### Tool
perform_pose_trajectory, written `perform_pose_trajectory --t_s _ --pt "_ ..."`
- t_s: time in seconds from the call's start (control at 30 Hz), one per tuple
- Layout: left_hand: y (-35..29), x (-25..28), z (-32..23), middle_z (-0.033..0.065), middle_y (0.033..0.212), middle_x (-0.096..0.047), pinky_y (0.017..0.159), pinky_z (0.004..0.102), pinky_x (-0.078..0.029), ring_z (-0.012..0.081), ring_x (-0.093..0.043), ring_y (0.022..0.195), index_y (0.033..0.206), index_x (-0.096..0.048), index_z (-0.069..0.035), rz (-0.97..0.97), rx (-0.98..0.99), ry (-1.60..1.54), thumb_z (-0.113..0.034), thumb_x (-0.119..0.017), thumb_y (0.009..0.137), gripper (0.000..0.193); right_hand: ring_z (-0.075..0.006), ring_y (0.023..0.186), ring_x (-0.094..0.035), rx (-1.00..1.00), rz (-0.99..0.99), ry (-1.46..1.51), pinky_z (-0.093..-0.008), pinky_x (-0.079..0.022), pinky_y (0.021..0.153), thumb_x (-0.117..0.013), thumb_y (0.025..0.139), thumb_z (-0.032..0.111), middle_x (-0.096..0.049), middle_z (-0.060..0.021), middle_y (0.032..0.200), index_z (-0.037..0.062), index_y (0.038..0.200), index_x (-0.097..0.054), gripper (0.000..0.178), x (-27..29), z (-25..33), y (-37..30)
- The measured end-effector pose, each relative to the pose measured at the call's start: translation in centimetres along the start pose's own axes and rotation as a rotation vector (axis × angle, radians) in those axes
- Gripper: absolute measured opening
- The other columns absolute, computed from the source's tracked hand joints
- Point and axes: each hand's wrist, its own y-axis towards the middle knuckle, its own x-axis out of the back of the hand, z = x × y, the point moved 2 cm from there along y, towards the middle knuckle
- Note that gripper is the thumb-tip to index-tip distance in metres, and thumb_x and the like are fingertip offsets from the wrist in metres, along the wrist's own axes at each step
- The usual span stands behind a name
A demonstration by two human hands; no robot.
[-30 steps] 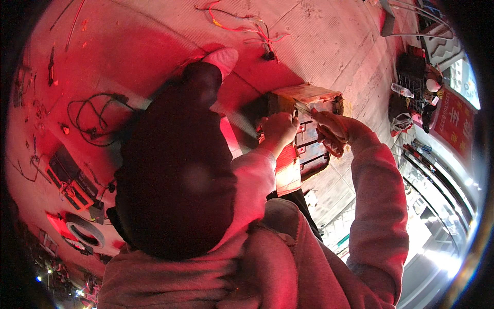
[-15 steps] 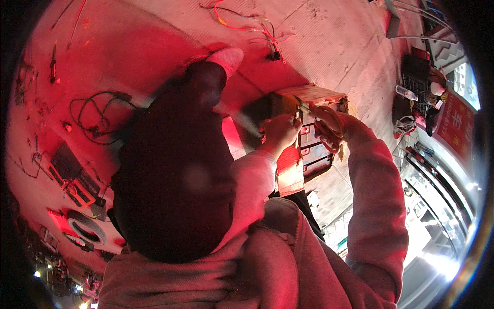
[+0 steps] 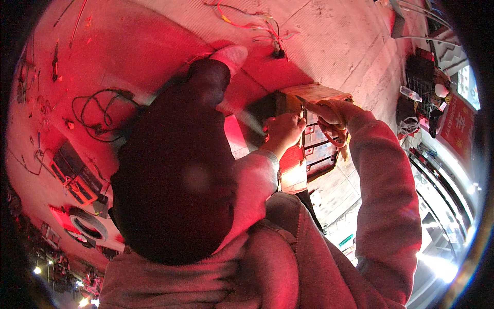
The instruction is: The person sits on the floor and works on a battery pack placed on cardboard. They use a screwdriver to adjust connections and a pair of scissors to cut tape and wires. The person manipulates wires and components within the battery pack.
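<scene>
My right hand (image 3: pixel 337 118) is closed round the looped handles of a pair of scissors (image 3: pixel 335 137). Its blades point left, to the upper edge of a box-shaped block (image 3: pixel 315 90) with a brownish, card-like wrapping. Rows of dark bars and small tabs (image 3: pixel 311 140) show on the block's uncovered side. Just left of the blades, my left hand (image 3: pixel 284 130) is closed at the block's edge, its fingers curled in a pinch. What it pinches is too small to make out. A pale panel (image 3: pixel 293 172) of the block catches bright light below that hand.
Loose red and black wires (image 3: pixel 272 33) lie on the ribbed floor ahead. To the left are a coiled black cable (image 3: pixel 100 116), an orange-and-black case (image 3: pixel 77 175) and a tire (image 3: pixel 87 224). A dark crate (image 3: pixel 419 77) and a plastic bottle (image 3: pixel 410 93) sit at the right.
The scissors' handle loops look closer together, and my right forearm has swung a little outward to the right. My left hand stays at the block's edge. The whole view has shifted slightly.
</scene>
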Motion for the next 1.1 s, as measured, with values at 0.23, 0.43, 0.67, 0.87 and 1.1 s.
perform_pose_trajectory --t_s 0.23,0.43,0.67,0.87,1.1 --pt "0.6 -1.1 0.5 0.0193 0.095 -0.071 0.088 0.0539 -0.043 0.0373 -0.068 0.094 0.098 -0.071 -0.008 -0.013 -0.008 -0.051 -0.043 -0.05 0.092 0.042 -0.0224 0.039 -0.051 -0.03 -0.024 0.084 -0.0379 -0.042 0.036 -0.04 0.095 0.07 -0.053 -0.01 0.055 0.0047 0.101 -0.057 0.068 -0.8 -0.4 1.4" --pt "0.4 -1.0 1.0 0.0203 0.092 -0.07 0.083 0.0534 -0.047 0.0384 -0.068 0.09 0.095 -0.069 -0.006 0.014 -0.006 -0.055 -0.044 -0.05 0.093 0.043 -0.0241 0.039 -0.051 0.023 -0.122 -0.026 -0.0406 -0.041 0.035 -0.038 0.094 0.071 -0.051 -0.0102 0.052 0.0023 0.081 -0.059 0.074 -1.0 -0.6 2.6" --pt "-0.2 0.1 0.4 0.021 0.088 -0.069 0.08 0.053 -0.049 0.0394 -0.067 0.087 0.094 -0.068 -0.005 -0.018 -0.038 -0.043 -0.041 -0.051 0.094 0.039 -0.0227 0.041 -0.05 -0.037 -0.106 -0.167 -0.0394 -0.039 0.035 -0.038 0.093 0.073 -0.052 -0.0099 0.054 0.0 0.069 -0.058 0.079 -0.3 0.5 1.6" --pt "-0.1 0.0 0.6 0.0199 0.087 -0.069 0.079 0.0529 -0.05 0.0388 -0.068 0.085 0.094 -0.068 -0.007 0.008 -0.021 -0.088 -0.041 -0.052 0.093 0.038 -0.0212 0.043 -0.049 -0.004 -0.111 -0.055 -0.0383 -0.039 0.036 -0.04 0.093 0.072 -0.051 -0.0095 0.056 0.0012 0.078 -0.061 0.075 -1.1 0.2 2.4" --pt "-0.4 0.2 0.7 0.0173 0.088 -0.07 0.077 0.0514 -0.052 0.0374 -0.068 0.085 0.097 -0.069 -0.011 -0.031 -0.053 0.004 -0.04 -0.053 0.093 0.034 -0.0235 0.047 -0.051 0.036 -0.151 -0.079 -0.0393 -0.04 0.037 -0.04 0.094 0.07 -0.052 -0.0104 0.058 0.0014 0.086 -0.062 0.072 -1.7 -0.7 4.4"
